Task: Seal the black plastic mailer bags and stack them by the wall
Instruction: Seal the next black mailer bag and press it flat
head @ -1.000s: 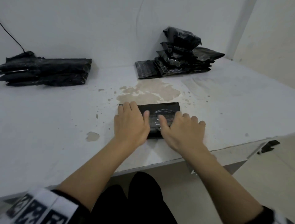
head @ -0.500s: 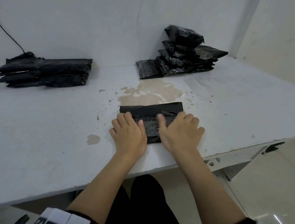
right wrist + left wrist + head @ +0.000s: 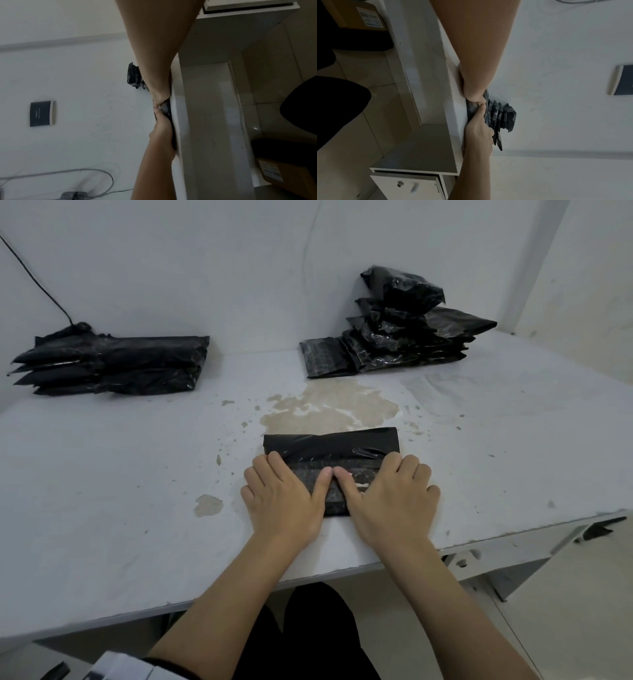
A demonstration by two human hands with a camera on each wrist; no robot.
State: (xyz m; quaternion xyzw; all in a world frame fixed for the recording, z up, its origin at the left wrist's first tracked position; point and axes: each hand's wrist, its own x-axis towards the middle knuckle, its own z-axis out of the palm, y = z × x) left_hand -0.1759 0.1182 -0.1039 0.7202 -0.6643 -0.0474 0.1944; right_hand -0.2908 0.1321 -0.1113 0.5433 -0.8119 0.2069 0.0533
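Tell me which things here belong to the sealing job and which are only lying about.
Part of the job:
- mailer under the left hand and right hand
- right stack by the wall
- left stack by the wall

Lying about:
- black cable on the wall
- cardboard box under the table
- grey cables

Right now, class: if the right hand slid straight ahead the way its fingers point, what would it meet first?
Probably the bag's folded-over flap under the right hand's fingertips; beyond that bare table, then likely the right stack.
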